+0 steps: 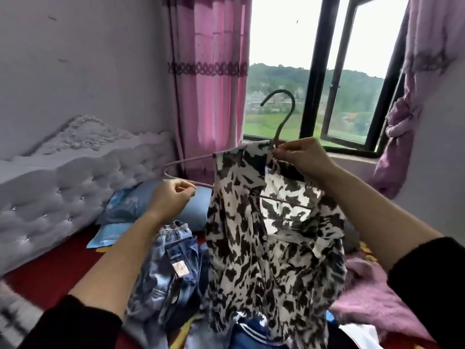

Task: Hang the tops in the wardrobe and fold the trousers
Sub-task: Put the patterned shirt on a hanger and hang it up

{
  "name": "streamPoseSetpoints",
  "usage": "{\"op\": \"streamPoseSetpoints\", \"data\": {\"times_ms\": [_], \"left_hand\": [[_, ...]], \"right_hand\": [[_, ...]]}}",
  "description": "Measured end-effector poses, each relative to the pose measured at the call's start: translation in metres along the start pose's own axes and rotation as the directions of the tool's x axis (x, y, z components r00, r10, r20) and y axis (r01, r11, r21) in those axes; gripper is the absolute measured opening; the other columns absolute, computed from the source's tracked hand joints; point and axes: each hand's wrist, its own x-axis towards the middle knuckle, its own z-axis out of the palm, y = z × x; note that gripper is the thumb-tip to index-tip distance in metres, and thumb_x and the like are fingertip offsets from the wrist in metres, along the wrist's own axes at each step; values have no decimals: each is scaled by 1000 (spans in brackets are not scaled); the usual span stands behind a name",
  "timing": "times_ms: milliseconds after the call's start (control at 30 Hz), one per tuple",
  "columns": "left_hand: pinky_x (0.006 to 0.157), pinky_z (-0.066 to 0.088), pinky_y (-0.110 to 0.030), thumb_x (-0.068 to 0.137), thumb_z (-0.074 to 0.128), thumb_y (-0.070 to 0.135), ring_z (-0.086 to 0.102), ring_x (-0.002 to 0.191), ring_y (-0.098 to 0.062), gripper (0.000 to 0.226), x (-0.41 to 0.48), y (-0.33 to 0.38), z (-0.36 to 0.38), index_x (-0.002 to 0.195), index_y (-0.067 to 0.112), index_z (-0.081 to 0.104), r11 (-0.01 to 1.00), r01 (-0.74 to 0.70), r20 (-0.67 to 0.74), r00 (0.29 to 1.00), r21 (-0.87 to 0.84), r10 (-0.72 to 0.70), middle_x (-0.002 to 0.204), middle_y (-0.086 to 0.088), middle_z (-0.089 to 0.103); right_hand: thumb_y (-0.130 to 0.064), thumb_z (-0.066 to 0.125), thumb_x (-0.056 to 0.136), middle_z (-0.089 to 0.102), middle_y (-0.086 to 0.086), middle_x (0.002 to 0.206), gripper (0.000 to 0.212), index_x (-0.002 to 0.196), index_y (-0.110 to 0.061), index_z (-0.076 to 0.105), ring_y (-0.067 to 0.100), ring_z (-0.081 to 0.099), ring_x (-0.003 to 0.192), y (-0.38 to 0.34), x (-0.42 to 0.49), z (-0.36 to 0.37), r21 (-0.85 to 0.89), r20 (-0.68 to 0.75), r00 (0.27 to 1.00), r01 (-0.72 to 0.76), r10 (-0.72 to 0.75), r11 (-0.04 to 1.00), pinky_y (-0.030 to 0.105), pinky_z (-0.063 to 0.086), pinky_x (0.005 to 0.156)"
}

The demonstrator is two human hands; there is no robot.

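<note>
Bright, overexposed daylight from the window [327, 71]; soft focus, wide-angle bending at edges.

Left of the black-and-white blotched top [264, 235] the air is open down to a bare strip of red bed cover [57, 268]. Only the uncovered arm of the pale thin hanger [191, 159] crosses it. Further left, the grey tufted headboard [75, 177] closes that side, with a blue pillow [141, 205] near it. Below the top, faded blue jeans [171, 268] and other heaped clothes fill the bed. Above the top, the hanger's hook stands in open air before the black-framed window [314, 71]. Behind and to the left of the top hangs a pink curtain [211, 84]. To its right are a fuzzy purple garment [364, 298] and a tied-back purple curtain [407, 109].
</note>
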Motion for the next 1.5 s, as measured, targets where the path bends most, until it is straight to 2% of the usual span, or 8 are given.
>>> {"op": "streamPoseSetpoints", "data": {"times_ms": [267, 400, 567, 867, 967, 1133, 1233, 1500], "left_hand": [[72, 52, -30, 81, 50, 70, 61, 76, -13, 56, -75, 20, 3, 86, 17, 69, 914, -2, -62, 998, 406, 30, 79, 5, 67], [82, 45, -32, 94, 43, 47, 56, 105, -30, 43, -81, 18, -29, 114, 12, 60, 887, 85, -246, 969, 454, 33, 113, -11, 63], [65, 41, -28, 94, 45, 36, 57, 80, -22, 33, -117, -24, -117, 93, 9, 63, 746, 209, -238, 969, 632, -70, 93, -7, 64], [65, 48, -24, 85, 60, 53, 61, 72, -6, 32, -203, -94, -267, 91, 24, 68, 844, 339, -98, 939, 416, -329, 77, 11, 64], [70, 51, -27, 85, 64, 41, 61, 80, -8, 22, -234, -125, -347, 97, 23, 70, 738, 469, -245, 883, 486, -400, 91, 8, 68], [65, 54, -32, 91, 51, 43, 64, 70, -18, 28, -284, -156, -449, 105, 20, 60, 723, 587, -748, 647, 363, -149, 83, 1, 67], [55, 56, -31, 94, 48, 46, 67, 60, -16, 42, -296, -168, -496, 125, 19, 56, 831, 520, -770, 606, 195, -198, 85, -3, 69], [36, 42, -20, 95, 56, 20, 60, 43, -16, 17, -337, -218, -618, 88, 10, 68, 899, 407, -884, 347, -159, -313, 66, -7, 67]], "right_hand": [[-11, 62, 91, 65, 26, 106, 17, 95, 4, 67, 35, 62, 88, -69, -18, 48, -14, 338, 927, 176, -161, 984, 50, 51, 92], [-14, 60, 92, 67, 21, 102, 18, 100, 1, 68, 25, 62, 85, -117, -21, 80, 9, 451, 840, 333, -301, 943, 31, 53, 80], [-14, 63, 90, 70, 12, 89, 10, 90, -8, 70, 20, 61, 77, -162, -21, 122, -39, 477, 793, 451, -380, 892, 40, 55, 82], [-22, 64, 90, 71, 8, 92, 13, 94, -12, 72, 21, 66, 79, -266, -78, 265, 137, 539, 679, 514, -499, 847, 30, 56, 70], [-22, 65, 90, 71, 10, 92, 14, 95, -11, 72, 24, 65, 78, -307, -99, 309, 171, 561, 637, 536, -528, 827, 35, 56, 72], [-22, 64, 91, 69, 4, 82, 10, 84, -16, 69, 24, 66, 82, -375, -141, 387, 262, 575, 577, 542, -580, 798, 34, 55, 76], [-31, 66, 87, 68, -6, 74, 19, 68, -29, 67, 21, 65, 85, -416, -167, 434, 257, 586, 553, 566, -592, 783, 49, 48, 91], [-36, 67, 87, 67, -9, 76, 17, 72, -31, 70, 20, 61, 92, -510, -220, 526, 309, 564, 546, 557, -620, 771, 48, 39, 98]]}}
